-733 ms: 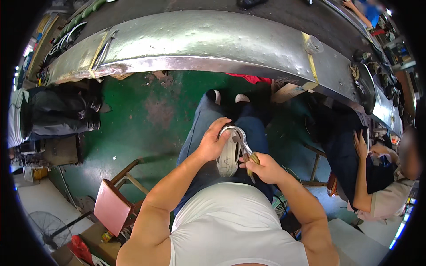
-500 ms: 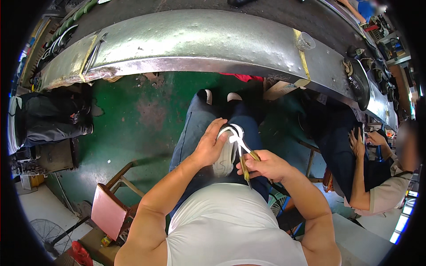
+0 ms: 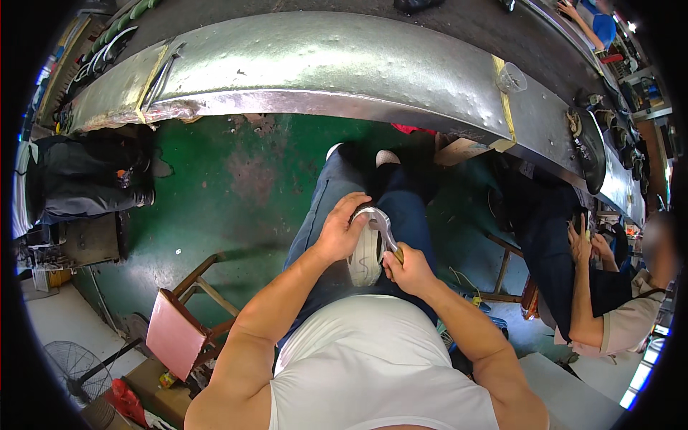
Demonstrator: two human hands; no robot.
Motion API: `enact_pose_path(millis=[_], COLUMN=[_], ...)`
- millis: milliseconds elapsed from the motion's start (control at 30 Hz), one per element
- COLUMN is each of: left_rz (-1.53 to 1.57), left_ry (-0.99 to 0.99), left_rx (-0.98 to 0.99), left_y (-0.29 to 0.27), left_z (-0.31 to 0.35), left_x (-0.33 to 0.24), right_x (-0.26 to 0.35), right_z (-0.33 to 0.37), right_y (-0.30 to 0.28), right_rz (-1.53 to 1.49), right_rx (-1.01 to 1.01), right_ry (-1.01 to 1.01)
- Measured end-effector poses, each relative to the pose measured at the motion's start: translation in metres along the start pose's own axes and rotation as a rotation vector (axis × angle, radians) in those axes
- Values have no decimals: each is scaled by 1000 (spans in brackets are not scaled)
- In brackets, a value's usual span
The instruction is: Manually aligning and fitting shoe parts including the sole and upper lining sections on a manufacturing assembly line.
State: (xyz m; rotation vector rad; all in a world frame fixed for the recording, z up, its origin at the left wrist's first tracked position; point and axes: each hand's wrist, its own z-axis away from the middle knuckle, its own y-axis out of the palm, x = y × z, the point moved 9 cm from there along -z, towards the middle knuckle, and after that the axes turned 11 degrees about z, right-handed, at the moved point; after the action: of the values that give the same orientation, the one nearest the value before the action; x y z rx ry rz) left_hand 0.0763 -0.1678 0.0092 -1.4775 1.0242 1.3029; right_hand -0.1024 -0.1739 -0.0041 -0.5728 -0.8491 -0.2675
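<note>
On my lap rests a shoe on its last (image 3: pixel 365 261), its pale underside up with dark scribbled marks and a dark edge at the far end. My left hand (image 3: pixel 337 231) is wrapped round that far end, thumb along the side. Closed on the handles of metal pincers (image 3: pixel 383 228), my right hand (image 3: pixel 410 269) sits just right of the shoe. The pincers' curved silvery head reaches the shoe's far edge, close to my left fingers. I cannot make out what the jaws grip. A yellow-brown handle shows above my right thumb.
A long metal-covered bench (image 3: pixel 315 61) crosses ahead, with a clear plastic cup (image 3: pixel 511 77) and a dark shoe (image 3: pixel 589 154) on it. A pink-seated stool (image 3: pixel 175 333) stands left, near a fan (image 3: pixel 72 369). At right sits a co-worker (image 3: pixel 595 315).
The pincers' handles were spread and now sit together inside my right fist. The tool has turned closer against the shoe. My left hand keeps its hold; the view has shifted slightly.
</note>
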Motion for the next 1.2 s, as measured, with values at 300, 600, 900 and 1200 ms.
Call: enact_pose_path(millis=[300, 600, 900, 1200], left_rz=[50, 769, 208, 1], left_ry=[-22, -567, 234, 584], left_rx=[88, -55, 242, 417], left_y=[-6, 19, 8, 28], left_z=[11, 18, 50, 73], left_x=[-4, 10, -129, -178], right_x=[21, 42, 20, 33], right_z=[23, 55, 105, 78], right_y=[-9, -26, -67, -57], right_rz=[361, 709, -48, -384], right_rx=[-138, -130, -112, -252], right_ry=[-133, -51, -309, -328])
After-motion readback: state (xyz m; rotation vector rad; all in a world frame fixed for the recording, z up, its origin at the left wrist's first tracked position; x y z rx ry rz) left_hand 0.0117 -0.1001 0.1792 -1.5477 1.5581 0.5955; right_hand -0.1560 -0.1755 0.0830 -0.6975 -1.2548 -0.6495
